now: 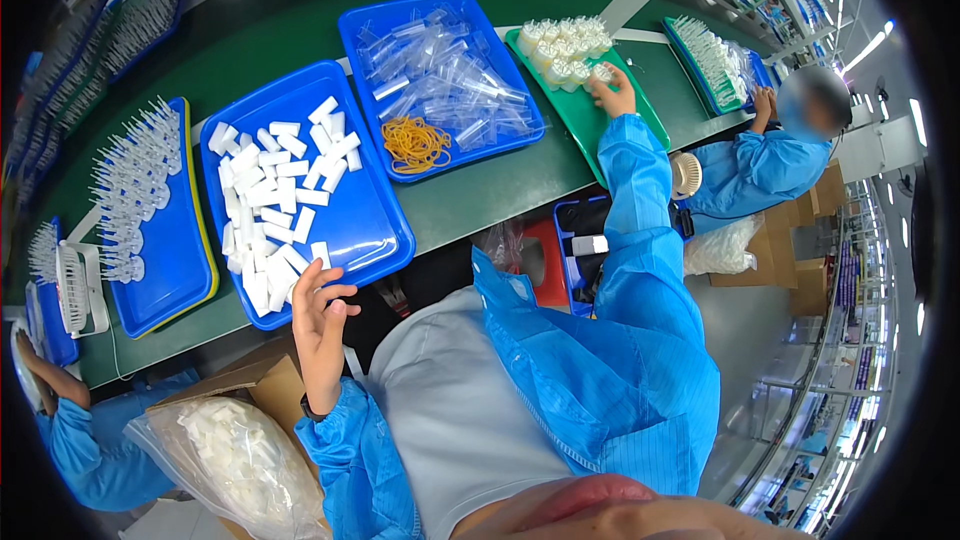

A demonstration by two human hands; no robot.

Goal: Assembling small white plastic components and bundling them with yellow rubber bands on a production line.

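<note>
The left hand (322,330) is nearest, its fingers bent, parted and released, with nothing seen between them; just beyond their tips, in a blue tray (375,230), lie the white blocks (285,190), loose and heaped at all angles; each looks light, stiff and smooth, perhaps a little slippery, and best pinched across its long sides near the middle.

To the right of those fingers and farther off, another tray (440,174) holds rubber bands (416,145) at its near corner, soft, stretchy and apt to tangle; behind them, clear sleeves (440,60) lie crisscrossed, probably thin, slick and easily dented, so a gentle hold would suit.

Farther still, the right hand (615,92) has its fingers at the nearest of the white clusters (565,43), seemingly touching it; I cannot tell whether they grasp it; the clusters crowd the far end of a green tray (580,120) on the green surface (470,208), look light but knobbly, and ask for a grip round the sides; no brand, label or writing can be read on any of these.
</note>
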